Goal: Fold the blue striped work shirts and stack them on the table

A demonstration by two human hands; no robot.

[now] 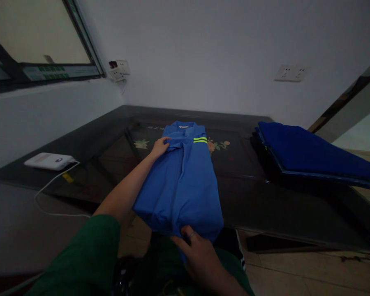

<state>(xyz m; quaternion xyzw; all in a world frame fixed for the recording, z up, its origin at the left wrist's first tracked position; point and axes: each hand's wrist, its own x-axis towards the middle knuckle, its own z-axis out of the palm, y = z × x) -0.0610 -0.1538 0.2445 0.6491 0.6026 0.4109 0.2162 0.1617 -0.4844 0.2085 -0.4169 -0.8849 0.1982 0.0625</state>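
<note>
A blue work jacket (194, 185), folded long and narrow, lies on the dark glass-topped table with its collar at the far end. Two yellow-green stripes mark its chest on the right. My left hand (160, 148) is at the upper left of the jacket, thumb and fingers pinching the cloth near the chest, where creases run across. At the near end, which hangs over the table's front edge, my right hand (200, 253) grips the hem between thumb and fingers. A ring shows on one finger.
On the right, a stack of folded darker blue garments (308, 148) reaches past the edge of the table (234, 201). A white power bank (51, 161) with a white cable (49, 185) lies at the left. Wall sockets (291, 73) are behind the table.
</note>
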